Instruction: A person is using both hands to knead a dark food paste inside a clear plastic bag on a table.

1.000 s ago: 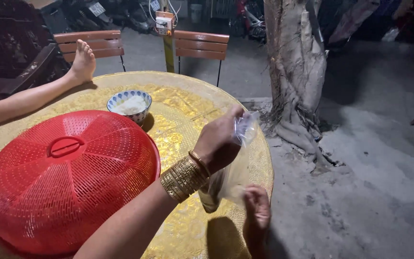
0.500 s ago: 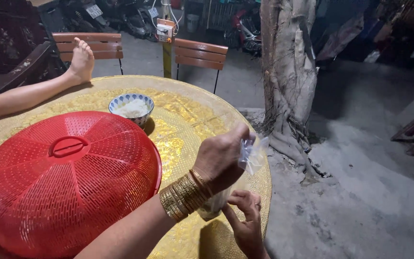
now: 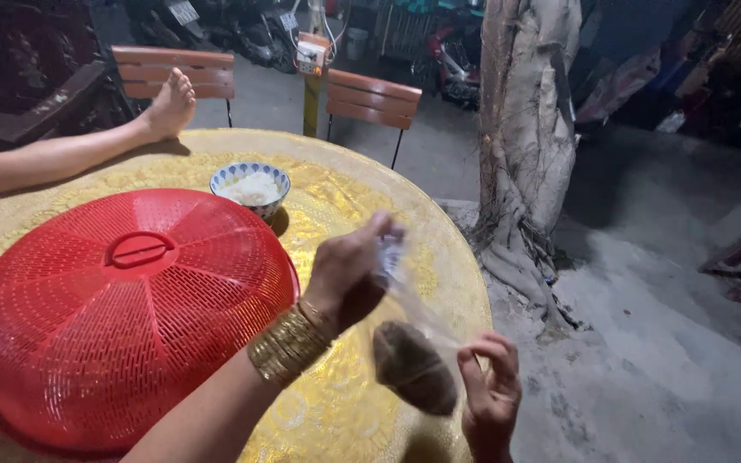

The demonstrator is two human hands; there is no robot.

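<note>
My left hand (image 3: 345, 279), with gold bangles on the wrist, pinches the top of a clear plastic bag (image 3: 413, 304) above the round gold-patterned table (image 3: 362, 197). A brown lump (image 3: 413, 367) hangs in the bottom of the bag. My right hand (image 3: 489, 399) is at the table's near right edge, its fingers curled against the bag's lower side next to the lump. A large red mesh food cover (image 3: 130, 309) lies on the table just left of my left arm.
A blue-and-white bowl (image 3: 249, 187) of white food stands behind the cover. Another person's bare leg and foot (image 3: 169, 107) rest on the table's far left. Two wooden chairs (image 3: 375, 96) stand beyond it. A tree trunk (image 3: 525, 129) rises from the concrete ground at right.
My right hand came up from below the table edge to the bottom of the bag. My left hand kept hold of the bag's top, and the brown lump has come into view.
</note>
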